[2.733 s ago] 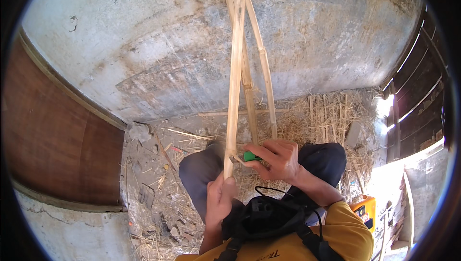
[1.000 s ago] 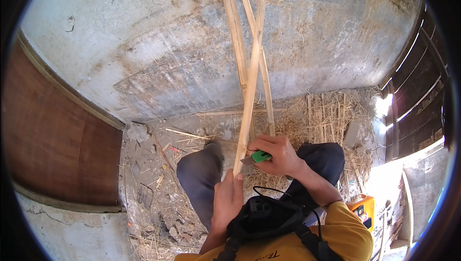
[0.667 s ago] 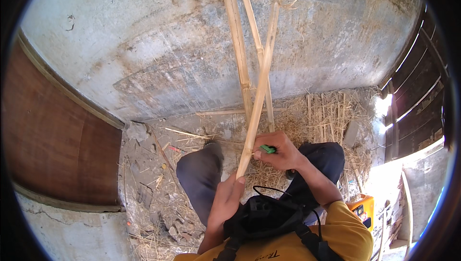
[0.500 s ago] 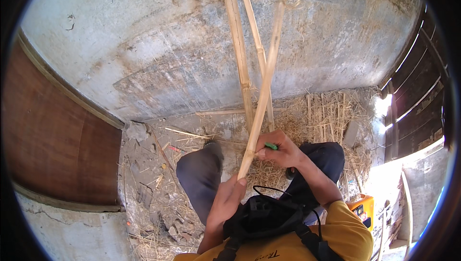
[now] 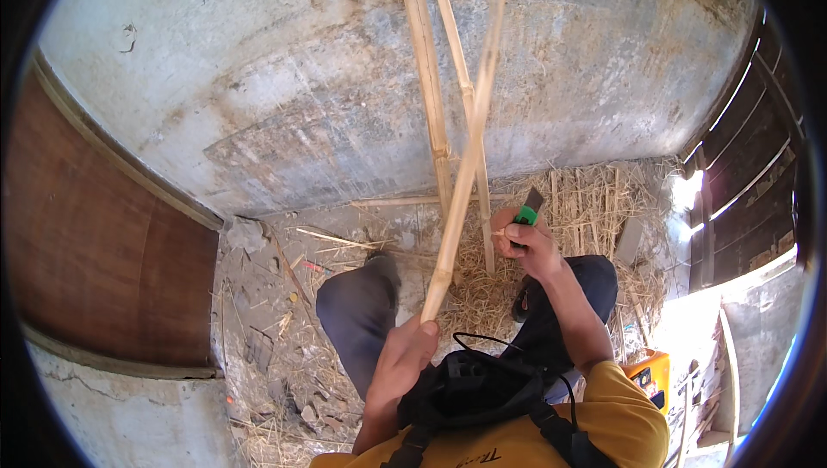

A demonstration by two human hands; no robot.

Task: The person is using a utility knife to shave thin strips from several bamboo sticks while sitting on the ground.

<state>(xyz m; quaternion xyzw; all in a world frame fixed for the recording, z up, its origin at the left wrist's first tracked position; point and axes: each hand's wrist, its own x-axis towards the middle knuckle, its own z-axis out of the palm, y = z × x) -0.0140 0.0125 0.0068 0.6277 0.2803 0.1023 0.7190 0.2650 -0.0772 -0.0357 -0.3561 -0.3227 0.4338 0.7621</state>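
Observation:
My left hand [image 5: 401, 359] is wrapped round the near end of a long pale bamboo strip [image 5: 466, 171], which slants up and away from me toward the wall. Frayed curls of fibre hang at its blurred far end. In my right hand [image 5: 536, 248] is a knife [image 5: 526, 215] with a green handle, its dark blade pointing up and away. The knife is off to the right of the strip, apart from it. Behind, two more bamboo lengths lean on the wall: a thicker pole [image 5: 424, 63] and a thinner strip [image 5: 453, 33].
Straw-like shavings [image 5: 594, 196] cover the floor ahead and to the right, around my feet. A grey block [image 5: 631, 240] lies there. Rubble [image 5: 314, 416] is at lower left, beside a brown panel [image 5: 112, 235]. An orange case [image 5: 655, 375] stands near my right elbow.
My right hand has moved right and away from the bamboo strip, and the knife blade now shows. The strip's far end has shifted slightly left.

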